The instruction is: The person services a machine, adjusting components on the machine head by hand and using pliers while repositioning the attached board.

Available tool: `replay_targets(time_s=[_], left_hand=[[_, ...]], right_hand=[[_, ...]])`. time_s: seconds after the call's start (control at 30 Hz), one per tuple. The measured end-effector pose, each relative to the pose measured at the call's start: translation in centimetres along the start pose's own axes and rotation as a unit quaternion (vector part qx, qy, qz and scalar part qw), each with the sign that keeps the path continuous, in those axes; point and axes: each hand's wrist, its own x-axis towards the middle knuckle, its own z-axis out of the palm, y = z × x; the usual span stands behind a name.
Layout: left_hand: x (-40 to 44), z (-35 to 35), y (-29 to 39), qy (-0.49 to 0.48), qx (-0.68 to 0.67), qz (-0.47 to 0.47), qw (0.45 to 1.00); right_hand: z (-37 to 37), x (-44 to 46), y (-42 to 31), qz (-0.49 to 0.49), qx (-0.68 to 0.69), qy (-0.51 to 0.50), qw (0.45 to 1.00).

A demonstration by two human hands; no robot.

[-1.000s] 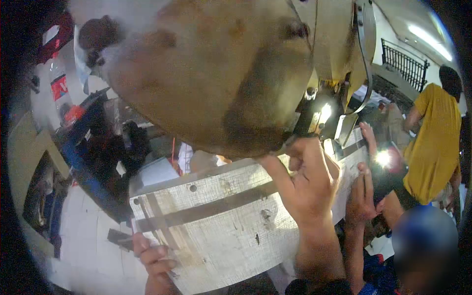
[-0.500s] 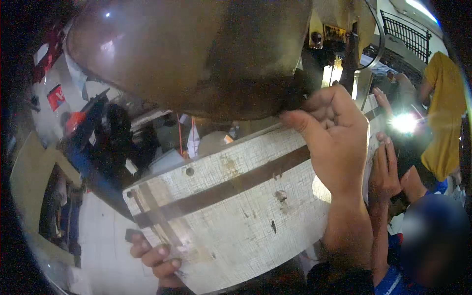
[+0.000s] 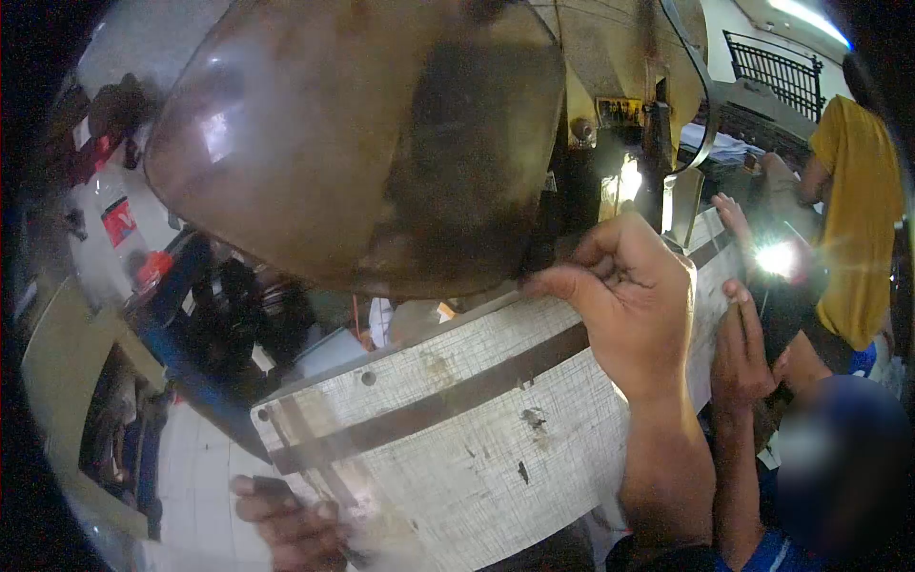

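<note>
A large brown, smooth rounded panel (image 3: 362,143) fills the upper middle. Below it, a white cross-hatched board (image 3: 448,458) with a dark stripe is tilted, its right end higher. My left hand (image 3: 291,529), blurred, has its fingers curled round the board's lower left edge. Between panel and board, my right hand (image 3: 634,296) is closed, thumb and fingertips together at the panel's lower right edge; what they pinch is too dark to make out. A bright lit metal part (image 3: 624,181) stands just above that hand.
Another person's hand (image 3: 748,353) rests against the board's right end, beside a glaring lamp (image 3: 777,257). A person in a yellow shirt (image 3: 853,219) stands behind. Left are a bottle with a red label (image 3: 119,224) and a beige frame (image 3: 67,362).
The view has shifted. My left hand looks lower against the board's left edge. My right hand, raised half a second ago, remains pinched at the panel's edge.
</note>
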Motion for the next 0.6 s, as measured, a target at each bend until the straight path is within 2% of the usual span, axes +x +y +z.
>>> replay_targets(time_s=[0.07,0.13,0.27,0.3,0.37,0.5,0.53,0.6], left_hand=[[4.1,-1.1,-0.2,-0.072,-0.018,0.021,0.997],[8.7,-1.1,0.1,-0.192,0.005,0.039,0.981],[16.3,3.4,1.7,-0.449,0.118,0.062,0.884],[16.5,5.1,1.4,-0.430,0.092,0.058,0.896],[17.1,6.6,1.7,-0.474,0.126,0.050,0.870],[16.7,8.4,1.8,-0.426,0.270,0.067,0.861],[17.2,9.0,2.2,-0.374,0.269,0.094,0.883],[17.3,8.8,1.2,-0.328,0.243,0.118,0.905]], right_hand=[[0.1,0.0,0.0,-0.008,-0.012,0.006,1.000],[0.3,0.2,0.2,0.006,-0.001,0.027,1.000],[0.4,0.1,0.4,-0.027,-0.039,0.050,0.998],[0.4,0.1,0.7,-0.052,-0.009,0.053,0.997],[0.6,0.0,1.3,-0.079,-0.025,0.040,0.996],[1.0,-0.3,1.5,-0.038,-0.026,0.030,0.998],[0.8,0.0,1.5,-0.033,-0.026,0.027,0.999],[0.7,-0.1,1.7,-0.066,-0.104,0.044,0.991]])
